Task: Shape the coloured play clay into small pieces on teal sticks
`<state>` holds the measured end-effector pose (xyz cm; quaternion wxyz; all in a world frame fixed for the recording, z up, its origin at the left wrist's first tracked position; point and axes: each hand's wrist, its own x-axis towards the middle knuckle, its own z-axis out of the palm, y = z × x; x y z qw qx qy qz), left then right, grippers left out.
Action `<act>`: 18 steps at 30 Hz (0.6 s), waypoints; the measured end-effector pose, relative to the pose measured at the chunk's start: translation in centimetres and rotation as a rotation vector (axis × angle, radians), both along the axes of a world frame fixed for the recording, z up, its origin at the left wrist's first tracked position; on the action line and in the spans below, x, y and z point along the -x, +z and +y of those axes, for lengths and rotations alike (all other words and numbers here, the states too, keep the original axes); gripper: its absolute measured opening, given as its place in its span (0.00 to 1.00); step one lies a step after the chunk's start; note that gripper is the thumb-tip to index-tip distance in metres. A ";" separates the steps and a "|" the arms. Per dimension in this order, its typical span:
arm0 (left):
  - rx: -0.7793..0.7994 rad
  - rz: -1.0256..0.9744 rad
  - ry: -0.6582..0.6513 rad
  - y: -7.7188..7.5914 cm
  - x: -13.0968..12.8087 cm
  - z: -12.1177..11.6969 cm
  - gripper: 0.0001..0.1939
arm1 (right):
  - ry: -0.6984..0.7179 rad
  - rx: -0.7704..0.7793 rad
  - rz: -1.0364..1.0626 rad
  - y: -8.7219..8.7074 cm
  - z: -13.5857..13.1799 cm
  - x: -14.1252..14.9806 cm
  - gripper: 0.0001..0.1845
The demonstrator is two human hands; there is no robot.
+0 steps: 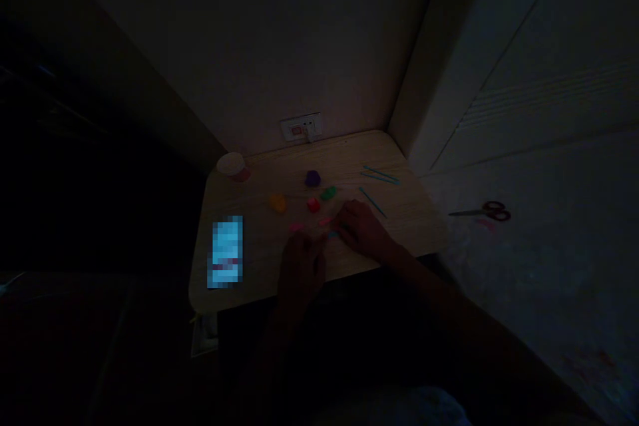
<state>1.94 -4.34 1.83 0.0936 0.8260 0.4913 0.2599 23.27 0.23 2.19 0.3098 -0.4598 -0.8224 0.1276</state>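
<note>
In dim light, my left hand (302,265) is curled low over the table's front edge, fingertips towards the right. What it holds, if anything, is hidden. My right hand (360,226) is closed with bent fingers at a short blue stick (333,234), only a bit of which shows between the two hands. A flat pink piece (296,227) lies just beyond my left fingers, and a second pink piece (325,221) beside my right fingertips. Farther back sit soft-looking lumps, perhaps modelling clay: red (313,205), green (328,194), purple (313,178) and orange (277,203).
Blue sticks (380,177) lie at the table's (259,266) back right. A lit phone (227,253) rests on the left, and a tub (232,165) stands at the back left corner. Scissors (486,212) lie right of the table. A socket (302,126) is on the wall behind.
</note>
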 end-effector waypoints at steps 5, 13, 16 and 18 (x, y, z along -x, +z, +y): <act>-0.028 -0.036 0.078 -0.1 -0.4 -0.1 0.17 | -0.086 0.033 0.284 -0.2 0.3 -0.8 0.07; 0.035 -0.050 0.080 0.0 -1.1 1.0 0.09 | -0.139 0.025 0.282 -0.4 0.2 -0.6 0.11; 0.051 -0.070 0.090 0.1 -1.5 1.5 0.06 | -0.177 0.025 0.214 -0.4 0.2 -0.6 0.11; 0.060 -0.099 0.099 0.2 -1.6 1.7 0.04 | -0.190 0.037 0.146 -0.4 0.3 -0.6 0.12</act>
